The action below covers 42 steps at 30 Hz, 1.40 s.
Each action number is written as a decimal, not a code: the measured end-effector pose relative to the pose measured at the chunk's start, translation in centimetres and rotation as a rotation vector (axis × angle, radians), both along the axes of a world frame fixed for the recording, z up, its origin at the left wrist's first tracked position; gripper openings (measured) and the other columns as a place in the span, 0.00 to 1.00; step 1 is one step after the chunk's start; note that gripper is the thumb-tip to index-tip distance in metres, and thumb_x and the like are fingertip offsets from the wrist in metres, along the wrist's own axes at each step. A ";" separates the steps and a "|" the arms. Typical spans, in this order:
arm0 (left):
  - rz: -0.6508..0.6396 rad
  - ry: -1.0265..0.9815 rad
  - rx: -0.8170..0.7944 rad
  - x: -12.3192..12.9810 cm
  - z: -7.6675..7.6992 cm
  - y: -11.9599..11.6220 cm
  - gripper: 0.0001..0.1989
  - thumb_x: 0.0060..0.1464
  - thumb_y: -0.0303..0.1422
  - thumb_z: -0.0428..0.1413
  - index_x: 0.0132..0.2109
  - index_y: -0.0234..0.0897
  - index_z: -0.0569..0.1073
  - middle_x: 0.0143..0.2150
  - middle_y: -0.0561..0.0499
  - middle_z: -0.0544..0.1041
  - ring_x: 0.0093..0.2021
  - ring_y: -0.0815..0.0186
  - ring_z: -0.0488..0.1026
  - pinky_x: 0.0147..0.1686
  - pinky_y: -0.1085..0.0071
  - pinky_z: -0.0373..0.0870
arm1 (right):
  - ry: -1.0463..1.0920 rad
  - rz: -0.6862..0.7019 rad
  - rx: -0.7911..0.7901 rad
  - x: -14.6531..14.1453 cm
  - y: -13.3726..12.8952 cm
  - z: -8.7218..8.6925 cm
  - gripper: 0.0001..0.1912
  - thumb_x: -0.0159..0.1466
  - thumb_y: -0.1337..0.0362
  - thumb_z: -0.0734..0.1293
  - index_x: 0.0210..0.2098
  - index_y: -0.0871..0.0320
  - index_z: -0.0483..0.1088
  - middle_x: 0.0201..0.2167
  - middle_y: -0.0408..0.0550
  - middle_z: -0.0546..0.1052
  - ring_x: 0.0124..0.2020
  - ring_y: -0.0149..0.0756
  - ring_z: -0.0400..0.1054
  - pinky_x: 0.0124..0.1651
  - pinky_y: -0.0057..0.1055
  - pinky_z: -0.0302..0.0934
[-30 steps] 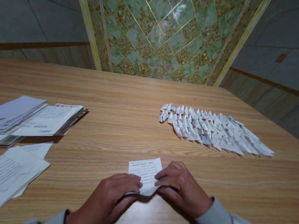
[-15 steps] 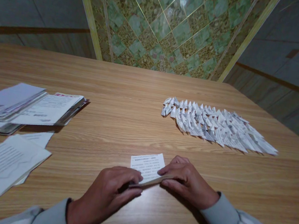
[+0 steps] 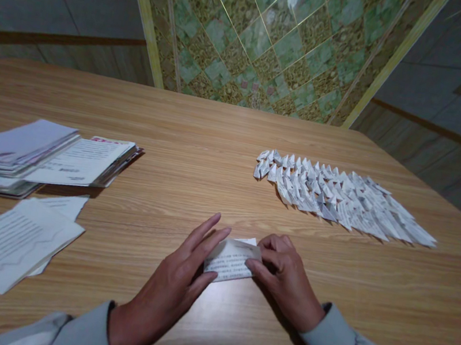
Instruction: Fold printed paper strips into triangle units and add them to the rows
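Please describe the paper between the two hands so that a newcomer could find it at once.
On the wood-grained table, look toward its near side, between the left hand and the right hand. There is a small white printed paper, folded over. Unlike the loose sheets at left and the folded pieces at right, it alone is held.
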State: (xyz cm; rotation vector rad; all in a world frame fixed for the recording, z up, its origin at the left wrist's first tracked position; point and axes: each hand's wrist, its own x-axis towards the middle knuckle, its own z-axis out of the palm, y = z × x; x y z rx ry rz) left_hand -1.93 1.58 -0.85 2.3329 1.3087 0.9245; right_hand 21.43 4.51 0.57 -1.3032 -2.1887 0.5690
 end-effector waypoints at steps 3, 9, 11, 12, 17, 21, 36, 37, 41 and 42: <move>0.022 -0.009 -0.024 -0.1 -0.1 0.2 0.35 0.59 0.23 0.53 0.69 0.50 0.51 0.72 0.44 0.53 0.70 0.55 0.55 0.63 0.53 0.62 | -0.012 -0.032 0.003 0.0 0.2 -0.5 0.14 0.64 0.64 0.70 0.22 0.57 0.69 0.28 0.44 0.71 0.36 0.38 0.63 0.40 0.34 0.55; 0.040 -0.073 -0.032 -0.2 -0.1 0.4 0.35 0.59 0.26 0.55 0.68 0.49 0.52 0.69 0.43 0.60 0.68 0.55 0.58 0.63 0.52 0.63 | -0.016 -0.015 -0.031 0.0 0.5 -0.9 0.15 0.63 0.63 0.71 0.21 0.58 0.67 0.25 0.42 0.71 0.33 0.36 0.63 0.38 0.32 0.53; 0.034 -0.054 -0.034 -0.2 0.0 0.3 0.35 0.59 0.25 0.55 0.69 0.49 0.52 0.69 0.43 0.59 0.69 0.55 0.58 0.63 0.53 0.63 | -0.035 -0.023 -0.016 0.0 0.4 -0.8 0.16 0.62 0.63 0.71 0.21 0.58 0.66 0.25 0.42 0.70 0.33 0.36 0.63 0.38 0.33 0.52; 0.030 -0.038 -0.034 -0.2 0.0 0.3 0.35 0.59 0.25 0.55 0.69 0.49 0.52 0.70 0.43 0.58 0.69 0.55 0.58 0.63 0.52 0.64 | -0.046 -0.034 0.000 -0.1 0.3 -0.8 0.16 0.62 0.63 0.72 0.21 0.58 0.66 0.25 0.42 0.70 0.33 0.37 0.63 0.38 0.33 0.52; 0.027 0.061 0.022 -0.3 -0.2 0.3 0.30 0.58 0.26 0.56 0.65 0.45 0.61 0.71 0.41 0.55 0.64 0.51 0.63 0.58 0.52 0.69 | -0.125 -0.117 0.089 -0.4 -0.1 -0.6 0.14 0.59 0.62 0.73 0.23 0.57 0.66 0.26 0.43 0.70 0.34 0.39 0.63 0.39 0.35 0.50; -0.010 0.137 0.112 -0.5 -0.3 0.4 0.18 0.61 0.28 0.55 0.58 0.40 0.70 0.66 0.39 0.65 0.61 0.51 0.67 0.56 0.52 0.70 | -0.161 -0.150 0.098 -0.5 -0.3 -0.4 0.12 0.60 0.63 0.72 0.25 0.56 0.66 0.27 0.43 0.70 0.35 0.40 0.63 0.40 0.36 0.50; -0.392 0.503 -0.071 0.4 -0.2 -1.0 0.51 0.50 0.45 0.65 0.71 0.41 0.46 0.72 0.37 0.50 0.71 0.48 0.48 0.67 0.42 0.47 | -0.316 -0.152 0.130 -0.7 -0.7 -0.2 0.08 0.62 0.62 0.71 0.33 0.57 0.68 0.33 0.47 0.73 0.39 0.44 0.64 0.45 0.41 0.53; -0.396 0.507 -0.078 0.3 -0.3 -1.0 0.52 0.49 0.45 0.66 0.72 0.41 0.45 0.73 0.38 0.49 0.72 0.47 0.47 0.67 0.42 0.46 | -0.320 -0.150 0.143 -0.7 -0.8 -0.1 0.07 0.63 0.62 0.70 0.37 0.58 0.69 0.35 0.48 0.74 0.40 0.44 0.65 0.47 0.41 0.54; -0.410 0.505 -0.077 0.2 -0.2 -0.8 0.53 0.50 0.49 0.64 0.72 0.44 0.43 0.73 0.39 0.46 0.72 0.48 0.46 0.67 0.43 0.45 | -0.371 -0.114 0.231 -0.9 -1.2 -0.2 0.25 0.65 0.65 0.67 0.61 0.58 0.61 0.50 0.55 0.72 0.50 0.48 0.63 0.56 0.47 0.51; -0.410 0.504 -0.072 0.2 -0.2 -0.8 0.52 0.51 0.50 0.63 0.72 0.44 0.42 0.73 0.39 0.47 0.72 0.48 0.46 0.67 0.44 0.45 | -0.395 -0.102 0.246 -1.0 -1.3 -0.2 0.28 0.66 0.65 0.66 0.64 0.57 0.58 0.53 0.56 0.71 0.52 0.49 0.62 0.58 0.48 0.50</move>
